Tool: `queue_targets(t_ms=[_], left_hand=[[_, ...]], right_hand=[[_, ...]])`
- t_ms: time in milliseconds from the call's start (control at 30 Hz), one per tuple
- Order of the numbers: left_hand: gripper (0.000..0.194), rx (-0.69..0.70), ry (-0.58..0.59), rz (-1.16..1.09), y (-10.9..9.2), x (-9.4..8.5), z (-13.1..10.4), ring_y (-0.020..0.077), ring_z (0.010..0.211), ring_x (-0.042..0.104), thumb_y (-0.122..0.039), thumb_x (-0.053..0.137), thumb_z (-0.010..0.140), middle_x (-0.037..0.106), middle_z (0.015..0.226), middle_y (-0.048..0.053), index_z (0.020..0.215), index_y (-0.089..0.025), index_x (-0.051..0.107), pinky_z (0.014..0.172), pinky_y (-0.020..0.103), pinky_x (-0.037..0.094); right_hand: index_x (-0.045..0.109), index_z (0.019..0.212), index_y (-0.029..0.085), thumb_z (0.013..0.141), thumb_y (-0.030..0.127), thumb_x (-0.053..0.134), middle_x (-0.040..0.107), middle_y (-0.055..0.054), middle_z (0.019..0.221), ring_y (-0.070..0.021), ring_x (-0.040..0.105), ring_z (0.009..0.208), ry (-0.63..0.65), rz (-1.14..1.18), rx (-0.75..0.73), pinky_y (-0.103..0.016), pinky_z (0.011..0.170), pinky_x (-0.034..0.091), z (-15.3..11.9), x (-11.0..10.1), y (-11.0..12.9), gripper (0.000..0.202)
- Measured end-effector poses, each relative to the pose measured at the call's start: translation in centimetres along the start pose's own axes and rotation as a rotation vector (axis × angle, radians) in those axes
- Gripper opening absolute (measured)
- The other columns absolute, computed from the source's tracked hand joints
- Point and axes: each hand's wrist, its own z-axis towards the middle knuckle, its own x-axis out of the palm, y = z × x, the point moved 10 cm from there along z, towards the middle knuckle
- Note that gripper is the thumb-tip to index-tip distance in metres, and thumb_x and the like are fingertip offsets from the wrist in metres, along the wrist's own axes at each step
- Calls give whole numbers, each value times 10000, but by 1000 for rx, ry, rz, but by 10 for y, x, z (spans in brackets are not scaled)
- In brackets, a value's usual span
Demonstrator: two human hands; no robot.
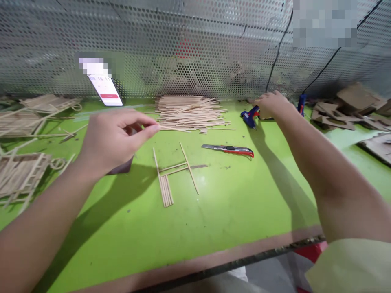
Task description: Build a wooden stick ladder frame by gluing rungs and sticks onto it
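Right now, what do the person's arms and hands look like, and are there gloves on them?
No gloves! The left hand and right hand are bare, with no watch showing. Both forearms are bare too. Pale yellowish-green cloth by the right arm is probably a sleeve.

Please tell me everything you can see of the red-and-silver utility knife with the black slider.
The red-and-silver utility knife has a slim, metal-looking body, a black slider near its middle and red edging towards its curved right end. Its blade is extended, pointing left. It lies roughly crosswise on the glossy green tabletop, right of the small frame of thin pale wooden sticks and nearer the person than the dark-blue glue gun. Only the tabletop appears to touch it.
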Motion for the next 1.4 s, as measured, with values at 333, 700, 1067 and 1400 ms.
queue_targets(t_ms=[333, 700, 1067, 1400], left_hand=[[169, -265, 247, -82, 48, 15, -57, 194, 433, 610, -564, 799, 800, 819, 694, -15, 751, -430, 889, 383, 282, 373], [208, -447, 291, -353, 60, 27, -98, 165, 525, 637, -502, 814, 845, 798, 740, 7, 812, -303, 869, 432, 246, 505], [188, -299, 297, -404, 43, 30, -110, 137, 688, 755, -228, 800, 902, 856, 863, -60, 933, -386, 897, 603, 214, 624], [162, -158, 284, -468, 19, 29, -100, 130, 611, 747, -211, 793, 933, 851, 790, -62, 893, -345, 874, 551, 223, 614]], right_hand=[[761, 1165, 255, 964, 285, 778, 764, -144, 1294, -362, 643, 1225, 228, -228, -6, -508, 1067, 506, -23, -63, 57, 204], [808, 1133, 181, 1077, 239, 611, 844, -52, 961, -163, 738, 723, 338, 377, -253, -306, 684, 563, -131, 23, 260, 213], [783, 1125, 152, 1095, 259, 595, 830, -36, 895, -109, 729, 677, 133, 913, -281, -218, 628, 535, -150, 22, 279, 218], [796, 1098, 150, 1076, 244, 706, 823, -18, 824, -96, 727, 631, 98, 1034, -338, -193, 614, 566, -159, 8, 288, 133]])
